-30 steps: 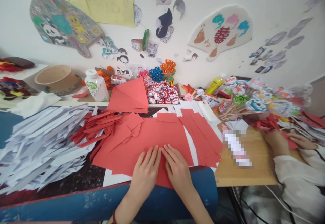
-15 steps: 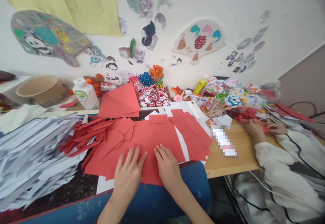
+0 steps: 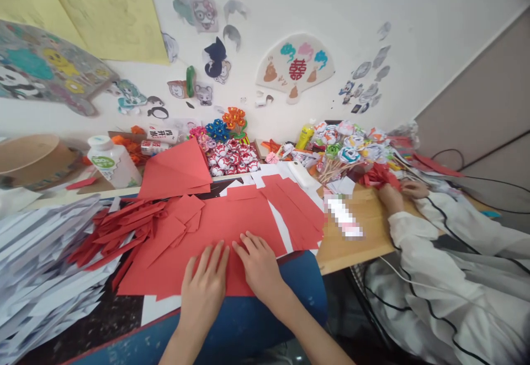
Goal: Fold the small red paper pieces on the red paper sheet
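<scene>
Large red paper sheets (image 3: 232, 216) lie before me, over some white paper. My left hand (image 3: 205, 276) rests on their front part, palm down, fingers spread and holding nothing. To its right my right hand (image 3: 256, 263) also lies palm down on the red paper, fingers apart. Smaller red pieces (image 3: 184, 216) are just beyond my left hand. A pile of folded red strips (image 3: 124, 229) is farther left, and cut red sheets (image 3: 292, 207) lie beyond my right hand.
A big heap of white paper strips (image 3: 49, 260) fills the left. A white bottle (image 3: 111, 163) and paper flowers (image 3: 234, 158) stand at the back. On the right, another person's hands (image 3: 391, 196) hold red paper near a flower bunch (image 3: 351, 147).
The view has swung to the right, so things appear farther left. My left hand sits closer to my right hand, and both still lie on the red paper.
</scene>
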`<state>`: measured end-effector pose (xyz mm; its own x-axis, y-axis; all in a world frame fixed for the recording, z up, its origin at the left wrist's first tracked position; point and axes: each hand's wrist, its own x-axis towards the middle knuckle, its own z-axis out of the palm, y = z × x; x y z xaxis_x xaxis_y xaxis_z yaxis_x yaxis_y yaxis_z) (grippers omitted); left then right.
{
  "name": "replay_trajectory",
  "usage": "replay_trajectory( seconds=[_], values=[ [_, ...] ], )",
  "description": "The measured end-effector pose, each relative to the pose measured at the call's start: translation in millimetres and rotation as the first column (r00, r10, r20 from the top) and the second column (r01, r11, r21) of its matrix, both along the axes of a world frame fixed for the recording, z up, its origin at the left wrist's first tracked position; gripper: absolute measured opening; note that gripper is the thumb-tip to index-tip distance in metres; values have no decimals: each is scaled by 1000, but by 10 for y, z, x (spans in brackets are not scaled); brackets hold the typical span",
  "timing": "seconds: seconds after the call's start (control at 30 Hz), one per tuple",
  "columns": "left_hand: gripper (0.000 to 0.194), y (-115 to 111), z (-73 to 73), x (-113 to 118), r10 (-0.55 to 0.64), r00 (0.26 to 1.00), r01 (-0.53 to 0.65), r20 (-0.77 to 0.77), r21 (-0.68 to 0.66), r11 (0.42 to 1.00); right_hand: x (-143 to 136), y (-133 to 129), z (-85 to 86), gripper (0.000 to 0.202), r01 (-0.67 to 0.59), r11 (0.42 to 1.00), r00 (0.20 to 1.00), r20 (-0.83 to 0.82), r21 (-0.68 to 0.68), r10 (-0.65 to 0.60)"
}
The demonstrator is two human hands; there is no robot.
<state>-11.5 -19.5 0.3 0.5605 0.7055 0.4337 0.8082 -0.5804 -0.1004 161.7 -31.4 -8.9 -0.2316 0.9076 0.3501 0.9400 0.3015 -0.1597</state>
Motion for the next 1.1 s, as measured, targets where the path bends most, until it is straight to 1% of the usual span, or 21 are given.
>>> replay_trajectory(
  seconds=[0.17,0.27,0.37,0.5,0.7,0.8,0.97,1.1],
  values=[
    [40,36,-29,22,3,998,-1,56,-22,1000,44,60,64,42,18,1000,999,34,-13,-17],
    [40,41,-24,14,-1,998,2,59,-22,1000,143,44,76,43,71,997,997,17,-7,-70],
    [41,38,-5,15,-3,999,5,39,-29,1000,213,16,41,44,150,989,989,-16,12,-150],
    [41,44,18,12,-5,1000,6,23,-34,999,209,-10,-33,46,227,973,972,-75,53,-223],
    [38,73,-12,9,-12,999,14,52,-34,999,179,-25,-99,43,340,936,933,-159,92,-323],
    [36,80,-37,10,-9,995,15,101,-55,998,199,-28,-98,46,344,934,925,-206,97,-319],
    [36,73,-52,1,-12,989,23,147,-75,997,229,-22,-77,48,352,931,881,-369,93,-296],
    [35,82,-27,29,14,988,-4,151,-67,998,236,-22,-83,49,344,935,867,-414,91,-278]
  ],
)
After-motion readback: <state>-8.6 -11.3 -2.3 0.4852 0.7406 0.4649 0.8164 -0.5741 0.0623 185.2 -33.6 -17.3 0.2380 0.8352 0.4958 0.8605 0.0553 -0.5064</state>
